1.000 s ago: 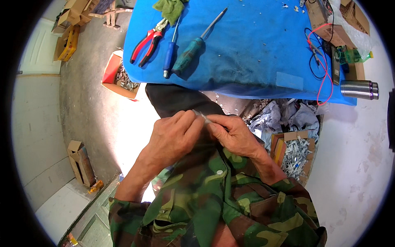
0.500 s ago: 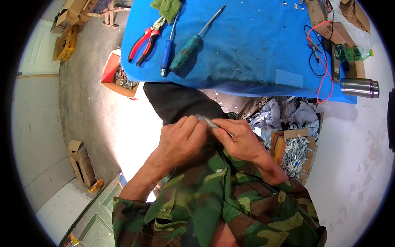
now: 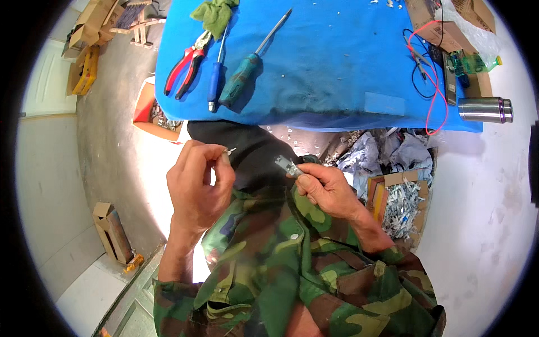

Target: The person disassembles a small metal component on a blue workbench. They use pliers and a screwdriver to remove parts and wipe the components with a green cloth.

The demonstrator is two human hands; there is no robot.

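Note:
My left hand (image 3: 199, 182) is raised over my lap, thumb and forefinger pinching a small whitish piece (image 3: 231, 150) too tiny to name. My right hand (image 3: 328, 190) grips one end of a short grey strip-like part (image 3: 288, 167) with pale, ragged patches; its free end points up and left. The two hands are apart, above my dark trousers (image 3: 247, 151). On the blue-covered table (image 3: 331, 62) ahead lie red-and-black pliers (image 3: 186, 70), a blue-handled screwdriver (image 3: 215, 81) and a thicker green-handled screwdriver (image 3: 241, 78).
A green cloth (image 3: 216, 18) lies by the pliers. At the table's right are a steel flask (image 3: 485, 109), a green bottle (image 3: 470, 63) and red and black test leads (image 3: 435, 98). Below stand a box of silvery strips (image 3: 422, 194) and plastic bags (image 3: 362, 154). Another box (image 3: 182, 133) is left.
My hands were together on the grey part; now the left has moved away leftward with a small piece in its fingertips. The right still holds the part. The view has shifted slightly.

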